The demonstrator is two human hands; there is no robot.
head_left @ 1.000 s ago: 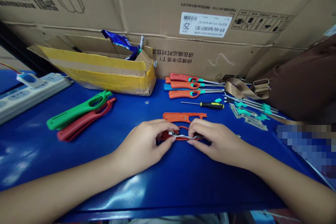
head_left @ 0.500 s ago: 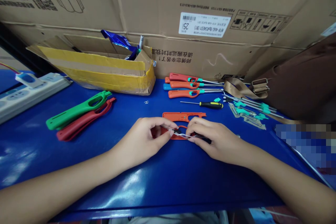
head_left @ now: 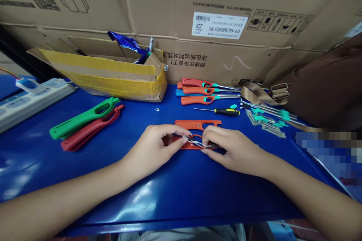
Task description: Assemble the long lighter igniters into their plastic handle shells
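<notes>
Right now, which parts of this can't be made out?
All in the head view:
Near orange casing: both ends covered by the left hand and right hand.
Cardboard box: most contents hidden behind its near side.
White bits: too small to identify.
Power strip: near end cut off by the left edge.

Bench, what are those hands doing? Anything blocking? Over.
Left hand pinching white wires at left end; right hand at other end. Orange shell half underneath. Screwdriver beyond, not in the way.
</notes>
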